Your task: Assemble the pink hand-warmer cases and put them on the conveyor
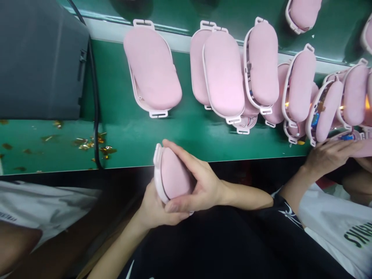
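Between my two hands is a pink oval casing [175, 174] with a white rim and a strap loop at its upper end, held tilted on edge just in front of the bench. My left hand [151, 209] wraps round its lower part from the left. From the right, my right hand [200, 182] grips it, fingers over the top edge and thumb across the pink shell near the bottom. A dark seam shows between shell and rim. The casing's far side is hidden by my palms.
On the green bench [145, 135] lie a single pink casing [154, 69] and a row of overlapping casings [223, 73], some gaping with wires inside. A grey box [40, 62], black cable [94, 100] and gold foil scraps [87, 144] sit left. A co-worker's hand [327, 157] works at right.
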